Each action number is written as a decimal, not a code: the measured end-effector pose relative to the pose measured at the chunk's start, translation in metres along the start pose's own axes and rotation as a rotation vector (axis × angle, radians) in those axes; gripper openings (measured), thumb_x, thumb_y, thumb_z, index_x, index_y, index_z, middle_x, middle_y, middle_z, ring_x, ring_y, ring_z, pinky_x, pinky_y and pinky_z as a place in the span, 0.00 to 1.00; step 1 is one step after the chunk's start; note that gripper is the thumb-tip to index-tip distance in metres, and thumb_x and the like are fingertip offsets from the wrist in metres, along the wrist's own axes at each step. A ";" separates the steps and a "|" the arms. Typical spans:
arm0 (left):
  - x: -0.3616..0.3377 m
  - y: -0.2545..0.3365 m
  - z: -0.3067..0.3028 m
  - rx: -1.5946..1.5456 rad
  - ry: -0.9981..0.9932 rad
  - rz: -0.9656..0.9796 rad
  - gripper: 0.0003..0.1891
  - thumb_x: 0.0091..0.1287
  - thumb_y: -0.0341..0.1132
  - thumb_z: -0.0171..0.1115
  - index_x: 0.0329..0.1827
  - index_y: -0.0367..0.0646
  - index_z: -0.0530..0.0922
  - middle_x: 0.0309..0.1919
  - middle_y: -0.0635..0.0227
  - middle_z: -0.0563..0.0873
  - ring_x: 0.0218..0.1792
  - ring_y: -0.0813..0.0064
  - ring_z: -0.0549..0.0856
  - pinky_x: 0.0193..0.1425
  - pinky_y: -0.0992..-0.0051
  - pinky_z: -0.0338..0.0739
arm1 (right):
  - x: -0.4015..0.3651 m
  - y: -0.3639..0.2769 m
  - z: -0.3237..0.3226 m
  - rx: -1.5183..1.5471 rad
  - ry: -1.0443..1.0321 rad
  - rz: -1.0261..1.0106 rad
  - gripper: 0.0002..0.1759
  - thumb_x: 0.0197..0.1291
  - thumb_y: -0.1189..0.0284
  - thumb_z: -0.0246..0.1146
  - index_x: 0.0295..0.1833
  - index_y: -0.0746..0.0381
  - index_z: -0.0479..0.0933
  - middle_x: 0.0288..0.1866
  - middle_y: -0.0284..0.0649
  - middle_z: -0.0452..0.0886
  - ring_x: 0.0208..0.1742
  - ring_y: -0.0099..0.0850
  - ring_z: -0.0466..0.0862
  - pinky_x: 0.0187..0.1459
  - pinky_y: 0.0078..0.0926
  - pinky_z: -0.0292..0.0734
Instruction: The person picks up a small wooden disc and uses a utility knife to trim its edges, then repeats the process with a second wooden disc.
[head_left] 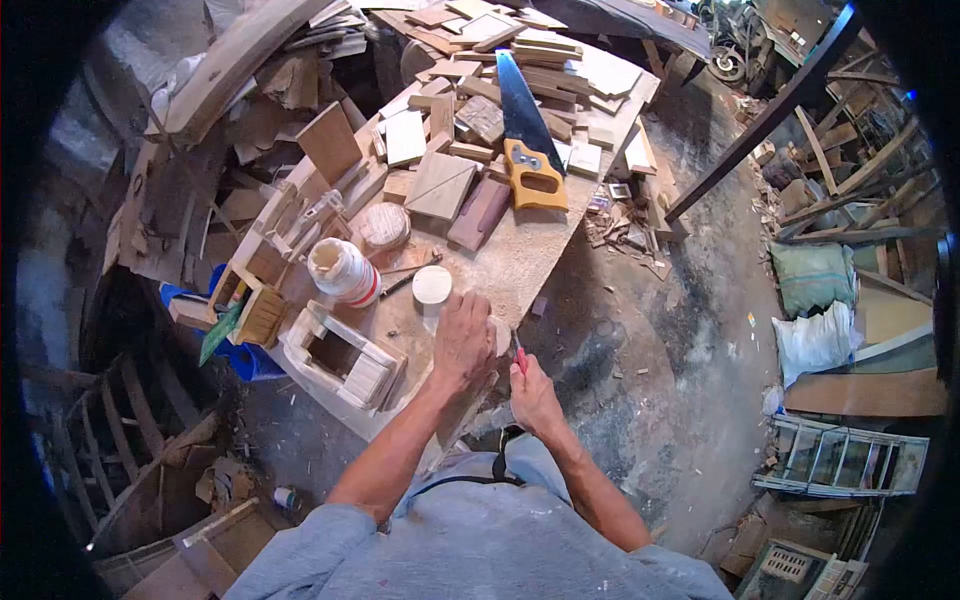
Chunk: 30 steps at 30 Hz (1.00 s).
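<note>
My left hand [464, 340] is closed on a small round piece of wood [501, 337] at the right edge of the wooden workbench [513, 270]. Closed around a red-handled tool [520, 358], my right hand [537, 397] is just beyond that edge, with the tool's tip at the round piece. Another pale wooden disc [432, 285] lies right above my left hand. To its left are a hammer-like tool [405, 278] and a white jar [343, 272]. A hollow wooden block frame [345, 358] sits at the bench's near left.
A handsaw with a yellow handle [538, 178] rests on piled wood offcuts [441, 185] farther up the bench. A brush [258, 314] stands at the left edge. On the floor to the right are wood scraps [627, 235], sacks [815, 278] and a metal-framed rack [842, 457].
</note>
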<state>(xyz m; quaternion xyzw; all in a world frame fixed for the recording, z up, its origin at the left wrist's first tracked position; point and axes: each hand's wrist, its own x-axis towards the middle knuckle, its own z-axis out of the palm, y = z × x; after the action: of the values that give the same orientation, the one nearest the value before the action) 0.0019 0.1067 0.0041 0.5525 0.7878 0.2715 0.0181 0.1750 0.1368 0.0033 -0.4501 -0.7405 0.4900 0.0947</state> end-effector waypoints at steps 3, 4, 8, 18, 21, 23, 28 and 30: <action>-0.001 0.002 0.002 0.025 0.018 -0.009 0.12 0.59 0.30 0.62 0.45 0.39 0.75 0.44 0.55 0.79 0.52 0.52 0.77 0.55 0.55 0.73 | 0.006 -0.012 0.005 -0.039 -0.013 0.095 0.15 0.79 0.65 0.52 0.51 0.68 0.70 0.46 0.68 0.81 0.52 0.71 0.79 0.50 0.61 0.73; 0.001 0.004 0.002 0.013 0.017 -0.009 0.12 0.60 0.29 0.62 0.45 0.39 0.75 0.43 0.55 0.79 0.52 0.52 0.78 0.56 0.55 0.73 | 0.007 -0.013 0.003 -0.059 -0.011 0.135 0.14 0.78 0.65 0.52 0.51 0.68 0.70 0.47 0.69 0.81 0.53 0.71 0.78 0.50 0.63 0.73; -0.003 0.001 0.001 -0.054 0.035 -0.030 0.11 0.60 0.29 0.61 0.45 0.39 0.76 0.43 0.55 0.80 0.52 0.53 0.78 0.56 0.55 0.73 | 0.030 0.049 0.022 -0.104 0.193 -0.414 0.11 0.79 0.64 0.51 0.52 0.61 0.70 0.29 0.57 0.83 0.30 0.63 0.84 0.32 0.55 0.79; -0.016 0.005 -0.028 -0.356 0.114 0.010 0.24 0.68 0.39 0.67 0.64 0.36 0.76 0.57 0.48 0.81 0.60 0.46 0.79 0.67 0.54 0.73 | -0.018 0.024 -0.046 0.748 -0.105 0.253 0.09 0.81 0.57 0.52 0.49 0.49 0.65 0.22 0.27 0.64 0.16 0.18 0.64 0.15 0.22 0.60; -0.024 0.024 -0.047 -0.032 -0.180 0.019 0.35 0.65 0.39 0.72 0.74 0.36 0.70 0.66 0.48 0.77 0.66 0.49 0.78 0.74 0.57 0.70 | -0.020 0.025 -0.044 0.734 -0.107 0.219 0.10 0.82 0.58 0.51 0.47 0.51 0.65 0.22 0.26 0.65 0.15 0.18 0.65 0.14 0.21 0.60; -0.025 0.006 -0.031 -0.244 -0.124 -0.025 0.38 0.63 0.37 0.73 0.76 0.37 0.69 0.68 0.51 0.77 0.67 0.53 0.78 0.75 0.59 0.71 | -0.017 0.022 -0.045 0.724 -0.096 0.177 0.11 0.82 0.58 0.50 0.47 0.53 0.66 0.22 0.26 0.65 0.14 0.17 0.66 0.13 0.21 0.60; -0.025 0.009 -0.038 -1.270 -0.245 -0.232 0.39 0.63 0.28 0.67 0.80 0.39 0.66 0.72 0.54 0.76 0.70 0.60 0.78 0.76 0.60 0.74 | -0.020 0.020 -0.055 0.755 -0.092 0.167 0.11 0.81 0.57 0.53 0.47 0.51 0.66 0.22 0.26 0.65 0.17 0.18 0.65 0.17 0.21 0.60; -0.024 0.012 -0.046 -1.728 -0.292 -0.417 0.36 0.67 0.28 0.56 0.81 0.37 0.62 0.71 0.52 0.76 0.71 0.57 0.78 0.76 0.56 0.74 | -0.021 0.018 -0.059 0.743 -0.096 0.161 0.11 0.81 0.57 0.53 0.47 0.51 0.66 0.22 0.26 0.65 0.17 0.18 0.64 0.17 0.21 0.60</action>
<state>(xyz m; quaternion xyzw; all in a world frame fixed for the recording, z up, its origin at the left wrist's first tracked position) 0.0061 0.0699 0.0420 0.2213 0.3831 0.6874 0.5759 0.2315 0.1610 0.0245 -0.4184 -0.4784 0.7513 0.1777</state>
